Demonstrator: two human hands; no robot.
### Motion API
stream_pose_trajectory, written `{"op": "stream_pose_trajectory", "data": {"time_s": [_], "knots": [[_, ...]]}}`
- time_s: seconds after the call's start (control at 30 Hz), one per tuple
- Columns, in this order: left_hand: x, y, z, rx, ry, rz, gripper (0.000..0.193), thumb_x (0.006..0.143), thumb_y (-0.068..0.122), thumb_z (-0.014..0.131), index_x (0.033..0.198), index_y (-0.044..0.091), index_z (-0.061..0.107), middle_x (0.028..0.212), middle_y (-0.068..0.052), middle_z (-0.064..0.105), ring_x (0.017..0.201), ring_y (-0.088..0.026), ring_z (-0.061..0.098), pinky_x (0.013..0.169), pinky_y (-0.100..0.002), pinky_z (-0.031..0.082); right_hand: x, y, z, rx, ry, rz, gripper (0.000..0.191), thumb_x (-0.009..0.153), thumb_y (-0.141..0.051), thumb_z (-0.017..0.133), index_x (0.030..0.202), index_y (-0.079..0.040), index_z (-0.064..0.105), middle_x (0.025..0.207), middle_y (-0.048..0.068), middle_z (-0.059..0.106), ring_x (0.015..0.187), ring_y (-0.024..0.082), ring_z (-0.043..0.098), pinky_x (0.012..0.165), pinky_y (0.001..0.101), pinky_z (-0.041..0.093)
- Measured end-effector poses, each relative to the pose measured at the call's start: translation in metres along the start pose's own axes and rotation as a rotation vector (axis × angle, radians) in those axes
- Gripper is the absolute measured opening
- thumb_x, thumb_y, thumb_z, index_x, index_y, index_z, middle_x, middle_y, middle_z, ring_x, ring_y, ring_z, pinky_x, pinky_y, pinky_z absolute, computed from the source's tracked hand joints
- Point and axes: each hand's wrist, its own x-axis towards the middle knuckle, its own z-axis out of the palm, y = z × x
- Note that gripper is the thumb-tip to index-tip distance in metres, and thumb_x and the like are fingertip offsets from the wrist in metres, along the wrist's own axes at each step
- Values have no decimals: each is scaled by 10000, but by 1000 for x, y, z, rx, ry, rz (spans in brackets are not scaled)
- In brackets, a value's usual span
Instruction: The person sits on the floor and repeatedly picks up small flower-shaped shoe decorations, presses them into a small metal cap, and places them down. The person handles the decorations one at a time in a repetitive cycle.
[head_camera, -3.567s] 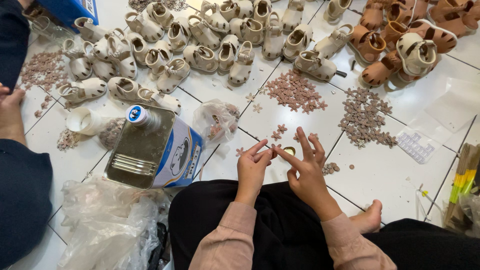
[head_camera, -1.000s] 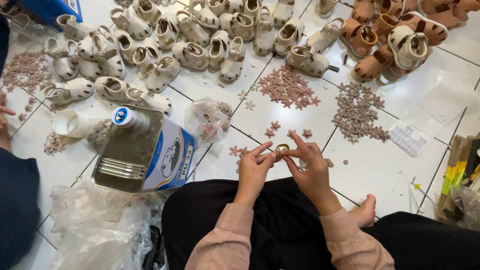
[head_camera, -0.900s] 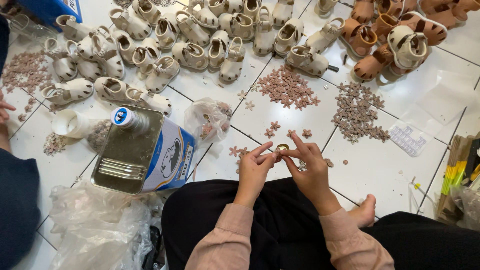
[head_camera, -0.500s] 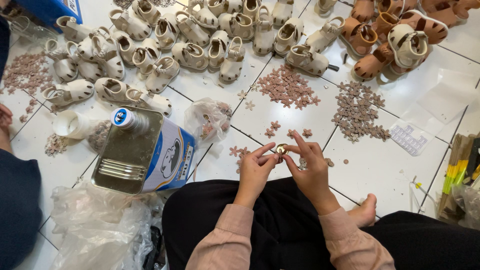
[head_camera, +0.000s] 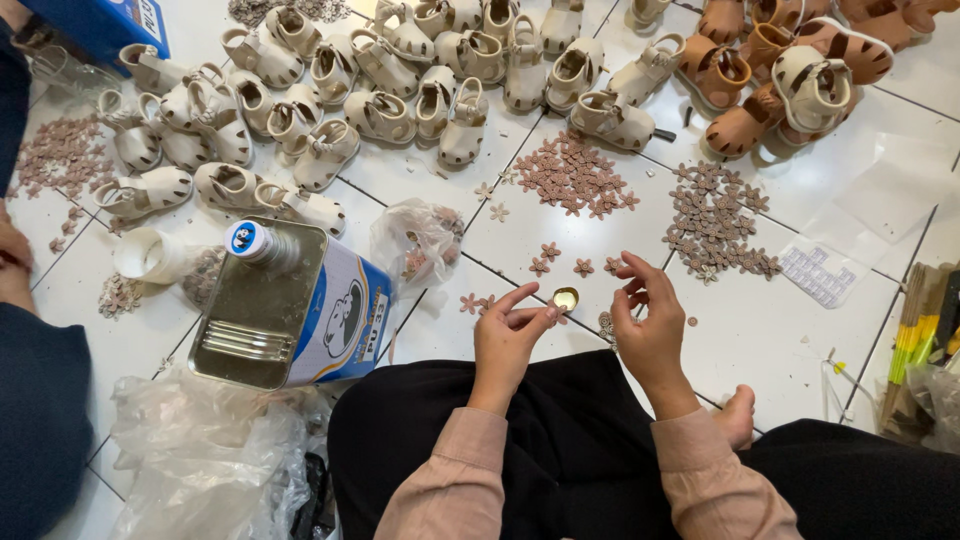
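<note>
1. The left hand (head_camera: 505, 335) pinched a small, shiny, round gold metal piece (head_camera: 566, 298) at its fingertips, above the white tiled floor (head_camera: 760, 330).
2. The right hand (head_camera: 648, 315) hovered beside it, fingers loosely curled, holding nothing visible.
3. Flat brown flower-shaped cutouts (head_camera: 575, 180) lay nearby.

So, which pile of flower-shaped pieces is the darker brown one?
The right pile, below the brown sandals. The pile beside it is pinker and lighter.

Your clothes: pink sleeves, black trousers, bare foot.

Your left hand (head_camera: 508, 336) and right hand (head_camera: 648, 322) are bare, with no gloves or rings that show. Both sleeves (head_camera: 448, 480) are a soft dusty pink, loose-knit, and end in plain cuffs at the wrists. Your trousers (head_camera: 560, 440) are plain black cloth. One foot (head_camera: 738, 415) shows unshod, toes out past the right knee.
</note>
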Motion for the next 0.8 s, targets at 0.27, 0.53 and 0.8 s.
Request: {"op": "stream_pose_trajectory", "data": {"time_s": [0.27,0.53,0.8], "knots": [[1,0,2,8,76,-15,508,895,160,755,1351,-32,635,884,-92,795,805,-96,700,749,-229,554,-1,3,0,97,-169,163,397,914,8,605,1297,-78,662,1084,61,715,810,122,642,730,276,546],[-5,7,-1,190,-39,-4,528,862,140,781,1344,2,617,871,-100,796,796,-119,754,741,-240,575,-8,15,16,641,-393,469,403,922,-51,669,1313,19,601,1087,96,728,1019,152,701,934,326,579],[-6,2,-3,289,-15,79,524,873,133,770,1365,47,612,907,-114,795,820,-150,772,756,-269,604,-11,22,24,653,-427,544,428,870,-49,743,1278,26,633,1001,123,746,909,184,719,835,342,591]]}}
